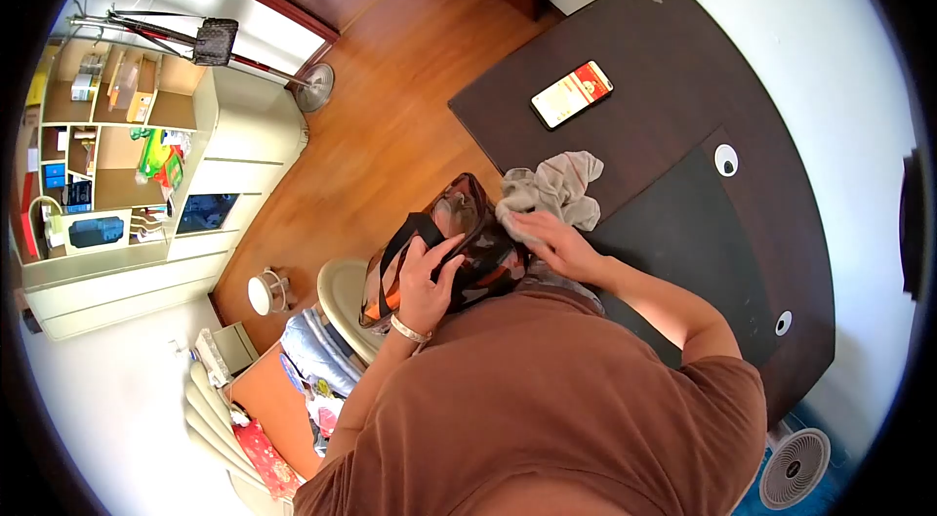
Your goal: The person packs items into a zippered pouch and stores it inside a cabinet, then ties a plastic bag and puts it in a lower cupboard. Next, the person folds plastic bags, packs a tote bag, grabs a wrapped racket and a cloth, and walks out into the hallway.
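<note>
A dark patterned bag [488,257] with black straps and orange patches lies against the person's front, beside the table edge. My left hand [427,284], with a bracelet at the wrist, rests on the bag with its fingers apart. My right hand [558,245] is at the bag's right side, its fingers together on a bit of light grey cloth [510,222]. Just beyond it, a crumpled grey cloth [556,186] lies on the table's near corner. Whether the two cloth parts are one piece, I cannot tell. The bag's inside is mostly hidden.
A dark table [664,57] holds a lit phone [572,95] and a black mat [683,243]. A white fan [794,468] stands at the lower right. Left are a cream cabinet [249,125], a small stool [268,291] and a chair [342,296] near the bag.
</note>
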The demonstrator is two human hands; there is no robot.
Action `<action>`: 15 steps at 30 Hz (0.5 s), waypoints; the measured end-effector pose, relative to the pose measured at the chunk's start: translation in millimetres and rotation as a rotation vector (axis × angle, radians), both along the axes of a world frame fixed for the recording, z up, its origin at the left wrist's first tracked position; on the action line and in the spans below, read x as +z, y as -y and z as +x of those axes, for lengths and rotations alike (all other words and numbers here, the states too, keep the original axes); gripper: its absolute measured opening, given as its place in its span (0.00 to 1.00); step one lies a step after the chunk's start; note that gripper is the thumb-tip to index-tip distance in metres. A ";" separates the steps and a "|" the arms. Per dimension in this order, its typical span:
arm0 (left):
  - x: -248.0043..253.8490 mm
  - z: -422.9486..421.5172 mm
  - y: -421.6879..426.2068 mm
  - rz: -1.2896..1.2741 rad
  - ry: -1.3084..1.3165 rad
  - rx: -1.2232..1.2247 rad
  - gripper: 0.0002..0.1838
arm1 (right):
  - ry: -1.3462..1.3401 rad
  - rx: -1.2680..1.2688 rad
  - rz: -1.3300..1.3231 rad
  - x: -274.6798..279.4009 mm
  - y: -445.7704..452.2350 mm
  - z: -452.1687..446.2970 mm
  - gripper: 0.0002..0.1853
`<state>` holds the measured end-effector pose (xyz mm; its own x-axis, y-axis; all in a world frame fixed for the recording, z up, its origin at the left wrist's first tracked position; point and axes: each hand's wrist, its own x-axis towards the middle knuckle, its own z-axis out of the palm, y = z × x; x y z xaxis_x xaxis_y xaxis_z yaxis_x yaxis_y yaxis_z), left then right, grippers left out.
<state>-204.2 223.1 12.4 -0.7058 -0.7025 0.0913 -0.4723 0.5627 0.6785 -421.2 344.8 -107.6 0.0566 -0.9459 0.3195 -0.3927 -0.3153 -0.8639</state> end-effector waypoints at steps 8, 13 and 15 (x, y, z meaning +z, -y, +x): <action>-13.2 3.6 8.1 -0.095 0.015 0.152 0.21 | -0.055 -0.249 0.122 41.4 41.4 42.0 0.23; -12.8 5.2 8.3 -0.124 0.150 0.157 0.23 | -0.364 -0.190 0.039 76.4 38.9 48.4 0.25; -29.7 13.1 14.7 -0.125 0.042 0.151 0.22 | -0.369 -0.146 -0.003 84.2 38.6 46.3 0.25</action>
<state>-191.1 208.4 -17.3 -0.5982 -0.7857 0.1576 -0.5839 0.5621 0.5858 -374.9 306.2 -23.3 0.0325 -0.9516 0.3055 -0.7174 -0.2350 -0.6558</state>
